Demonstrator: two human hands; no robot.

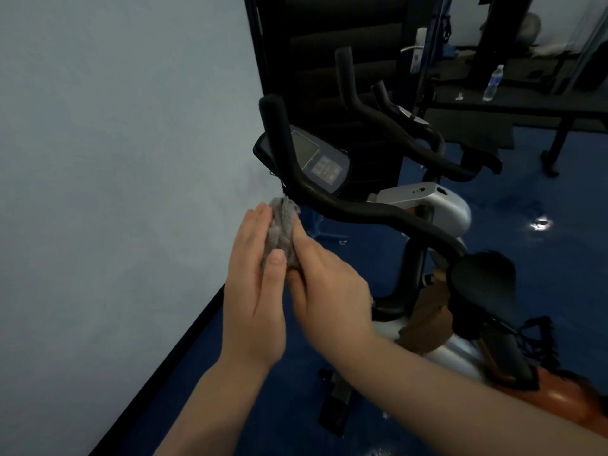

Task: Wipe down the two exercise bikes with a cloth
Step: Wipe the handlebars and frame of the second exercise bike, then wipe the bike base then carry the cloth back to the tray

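The grey cloth (pixel 281 233) sits bunched between both hands, just beside the nearer bike's handlebar (pixel 362 212), below its console (pixel 312 159). The left hand (pixel 255 284) lies flat-fingered behind it, thumb pressing on the front; the right hand (pixel 325 291) pinches its near edge. It looks soft, light and limp, likely to crumple, so a full-palm grip on the wad should suit wiping the bar. No brand or writing is legible; the console's buttons are too blurred.

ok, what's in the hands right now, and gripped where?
A bunched grey cloth, pressed between both hands: left hand with its thumb over the lower end, right hand against its right side.
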